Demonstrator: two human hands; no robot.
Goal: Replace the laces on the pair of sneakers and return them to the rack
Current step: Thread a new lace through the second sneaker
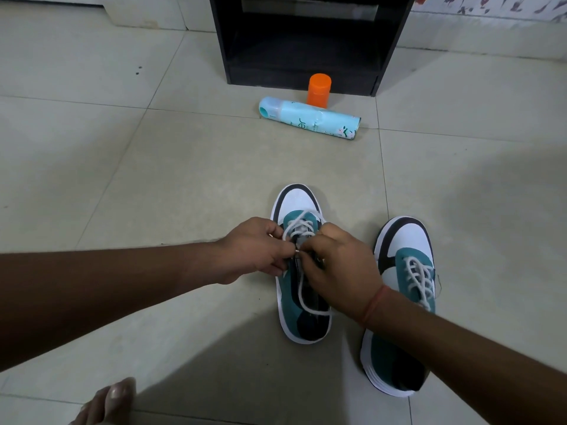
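While both of our hands meet over the tongue of the left-hand sneaker (pixel 302 268), we hold its white lace (pixel 302 228) between us: our left hand (pixel 256 251) pinches one strand with thumb and fingers curled, and our right hand (pixel 340 268) pinches the lace just beside it, fingertips nearly touching. Beyond the pinch, toward the white toe cap, the lace crosses the upper eyelets in loose loops; on the near side of the pinch a slack loop trails down over the dark opening toward the heel. To the right of the grip, close by, stands the second sneaker (pixel 405 289), teal, white and black, already laced, with our right forearm crossing its heel. Well beyond the grip lies a pale blue spray can (pixel 310 118) on its side on the tiled floor (pixel 153 179), an orange-capped container (pixel 319 88) upright behind it, touching the foot of the black rack (pixel 306 41).
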